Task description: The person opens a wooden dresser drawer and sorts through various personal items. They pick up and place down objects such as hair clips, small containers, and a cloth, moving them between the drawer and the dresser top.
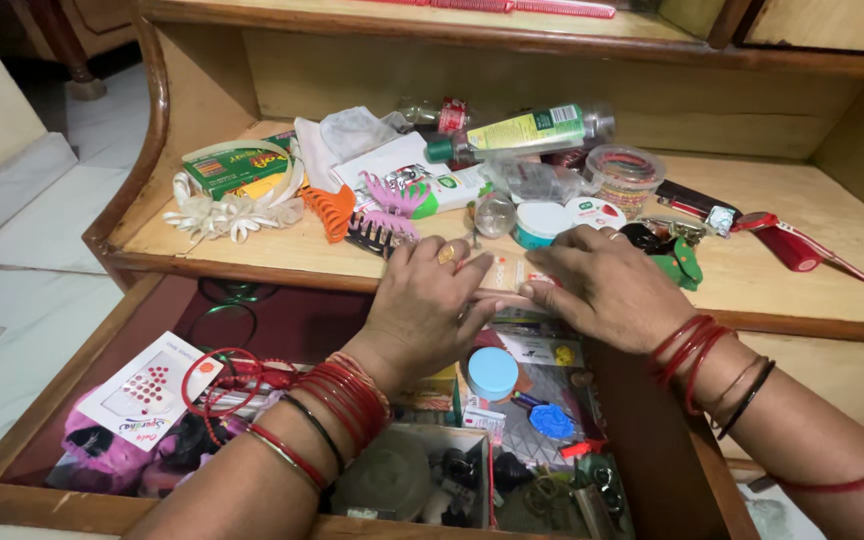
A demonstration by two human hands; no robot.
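My left hand (pixel 430 297) and my right hand (pixel 604 283) rest together at the front edge of a wooden shelf (pixel 252 250), fingertips meeting on a small flat packet (pixel 508 272) lying there. Both wrists wear red bangles. Just beyond the fingers sit a round white-lidded tin (pixel 540 222), a clear ball-shaped bottle (pixel 493 213) and a dark hair claw clip (pixel 372 236). An orange claw clip (pixel 332 211) and a pink one (pixel 392 194) lie further left. How firmly the packet is pinched is hidden by the fingers.
The shelf also holds a green bottle (pixel 527 131) on its side, a clear tub of bangles (pixel 623 176), a white flower hair piece (pixel 232 213), a green box (pixel 236 165) and a red tube (pixel 790 246). Below is an open drawer (pixel 52 500) with a blue-lidded jar (pixel 493 372), loose red bangles (pixel 220 382) and a sticker card (pixel 147 390).
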